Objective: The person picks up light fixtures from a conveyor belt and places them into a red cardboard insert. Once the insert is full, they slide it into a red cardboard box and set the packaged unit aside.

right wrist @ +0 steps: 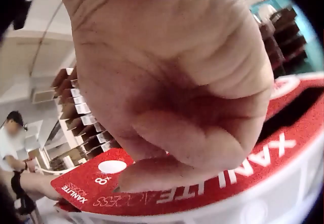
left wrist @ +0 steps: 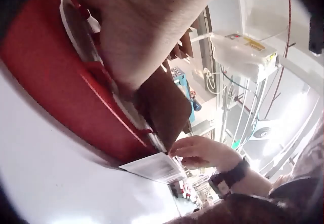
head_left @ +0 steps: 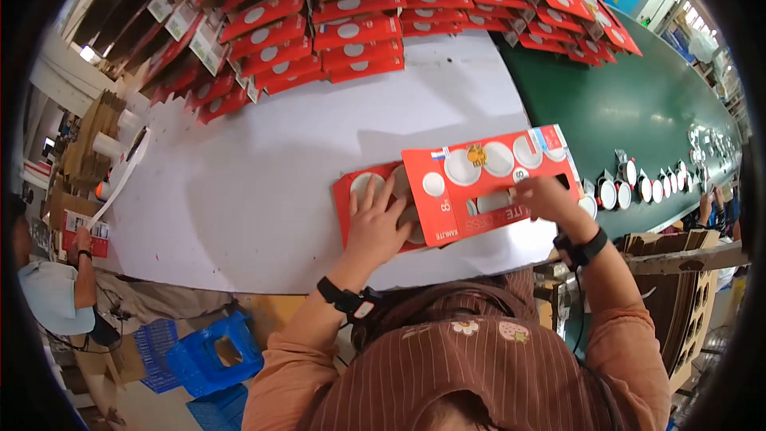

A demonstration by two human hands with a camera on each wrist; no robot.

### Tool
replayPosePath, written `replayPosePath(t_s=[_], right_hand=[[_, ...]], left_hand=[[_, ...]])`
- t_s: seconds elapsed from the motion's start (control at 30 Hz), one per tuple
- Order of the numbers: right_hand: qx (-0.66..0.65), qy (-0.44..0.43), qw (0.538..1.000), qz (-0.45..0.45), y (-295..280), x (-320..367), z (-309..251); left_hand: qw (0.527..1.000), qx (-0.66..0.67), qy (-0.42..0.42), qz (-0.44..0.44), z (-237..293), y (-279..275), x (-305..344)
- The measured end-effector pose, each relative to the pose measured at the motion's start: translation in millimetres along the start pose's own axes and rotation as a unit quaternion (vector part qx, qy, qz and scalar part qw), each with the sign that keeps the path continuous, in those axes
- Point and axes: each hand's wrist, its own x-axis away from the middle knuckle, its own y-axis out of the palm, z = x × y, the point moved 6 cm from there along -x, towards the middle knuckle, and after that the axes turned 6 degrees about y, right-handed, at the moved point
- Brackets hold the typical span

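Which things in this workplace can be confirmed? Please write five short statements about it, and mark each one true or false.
1. The left hand touches a red package. True.
2. The right hand is apart from all packaging. False: it touches the package printed XANLITE.
3. Round white items stand in a row on the green table. True.
4. The packages piled at the far side are mainly blue. False: they show mainly red fronts.
5. Another person appears at the left of the head view. True.

Bright overall — strong edge distortion
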Motion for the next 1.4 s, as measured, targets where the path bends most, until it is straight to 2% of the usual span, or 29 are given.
replayPosePath(t_s=[0.03, 0.07, 0.1, 0.17, 0.2, 0.27, 0.3, 0.37, 0.4, 0.47, 0.53, 0.6, 0.63, 0.67, 0.7, 0.73, 0.77, 0.8, 0.87, 0.9, 0.97, 1.03, 1.2, 1.27, 1.3, 1.33, 1.37, 1.4], right_hand=[[0.015, -0.061, 0.993, 0.103, -14.1, -2.6, 6.7], [-0.011, -0.017, 0.993, 0.116, -25.7, -9.8, 21.6], [-0.019, -0.038, 0.982, 0.185, -41.8, -7.9, 26.5], [0.026, -0.067, 0.945, 0.319, -67.8, -20.2, 62.9], [0.114, -0.061, 0.924, 0.359, -78.5, -24.0, 71.5], [0.146, -0.054, 0.887, 0.434, -81.1, -35.5, 106.4], [0.145, -0.054, 0.888, 0.432, -80.1, -36.5, 102.3], [-0.012, 0.048, 0.962, 0.27, -69.3, -50.0, 115.0], [-0.067, 0.038, 0.95, 0.302, -57.8, -69.5, 152.7], [-0.075, 0.052, 0.956, 0.28, -59.7, -63.5, 146.0], [-0.09, 0.053, 0.959, 0.263, -62.0, -59.7, 140.6], [-0.105, 0.047, 0.959, 0.259, -67.9, -57.9, 143.9], [-0.123, 0.06, 0.962, 0.236, -68.5, -59.6, 149.4], [-0.142, 0.076, 0.964, 0.212, -67.3, -60.4, 156.6], [-0.203, 0.053, 0.96, 0.184, -62.9, -64.9, 165.5], [-0.203, 0.056, 0.96, 0.186, -65.2, -58.4, 160.2], [-0.263, 0.091, 0.95, 0.142, -63.4, -50.1, 148.1], [-0.322, 0.123, 0.934, 0.098, -59.4, -46.3, 141.0], [-0.334, 0.119, 0.929, 0.107, -58.1, -45.6, 140.6], [-0.343, 0.129, 0.926, 0.092, -56.9, -45.1, 139.3], [-0.355, 0.139, 0.921, 0.081, -54.7, -46.2, 141.8], [-0.347, 0.093, 0.931, 0.072, -50.8, -48.8, 137.7], [-0.339, 0.076, 0.936, 0.052, -26.2, -59.9, 116.8], [-0.222, 0.014, 0.974, 0.036, -10.5, -74.3, 101.4], [-0.217, 0.031, 0.975, 0.035, -6.3, -67.3, 80.9], [-0.212, 0.048, 0.976, 0.034, -2.3, -60.4, 61.2], [-0.239, 0.095, 0.966, 0.016, 3.3, -61.4, 60.7], [-0.24, 0.095, 0.966, 0.019, 6.6, -60.6, 63.0]], left_hand=[[1.0, 0.02, 0.012, 0.008, -0.5, -3.3, 1.7], [1.0, 0.027, 0.007, -0.001, -7.1, 0.0, 1.7], [0.999, 0.029, 0.035, 0.009, -12.4, 0.5, -0.9], [0.997, 0.032, 0.069, 0.022, -15.4, -3.7, -6.8], [0.997, 0.033, 0.066, 0.02, -17.0, -3.0, -9.8], [0.989, -0.002, 0.112, -0.099, -10.7, 13.4, -13.3], [0.989, -0.001, 0.111, -0.1, -5.3, 13.4, -14.2], [0.986, 0.051, 0.15, -0.053, 14.2, 7.0, -18.3], [0.985, 0.053, 0.158, -0.051, 16.6, 9.3, -18.7], [0.985, 0.071, 0.155, -0.008, 15.9, 10.1, -17.5], [0.985, 0.064, 0.16, -0.002, 16.6, 5.8, -17.3], [0.995, 0.022, 0.089, -0.047, 3.0, 6.1, -16.9], [0.996, 0.014, 0.071, 0.046, 1.1, -16.9, -17.6], [0.995, 0.036, -0.043, 0.088, -25.9, -20.5, -6.7], [0.977, 0.058, -0.157, 0.128, -56.4, -20.5, 9.8], [0.95, 0.11, -0.281, 0.079, -81.7, -7.5, 23.1], [0.901, 0.16, -0.402, 0.027, -99.1, 7.6, 39.4], [0.902, 0.161, -0.4, 0.026, -103.5, 11.5, 42.5], [0.862, 0.305, -0.405, 0.005, -109.2, 28.6, 46.8], [0.863, 0.304, -0.403, 0.004, -111.2, 30.1, 47.7], [0.796, 0.462, -0.386, 0.055, -109.8, 37.0, 43.4], [0.797, 0.465, -0.385, 0.042, -99.3, 27.5, 36.8], [0.786, 0.499, -0.366, -0.015, -95.0, 31.7, 30.5], [0.718, 0.599, -0.354, 0.026, -80.2, 32.7, 37.5], [0.68, 0.645, -0.346, 0.046, -74.9, 32.4, 41.9], [0.68, 0.646, -0.344, 0.043, -74.7, 32.7, 49.0], [0.647, 0.672, -0.352, 0.077, -78.4, 32.9, 60.0], [0.611, 0.697, -0.359, 0.111, -79.7, 31.5, 68.6]])
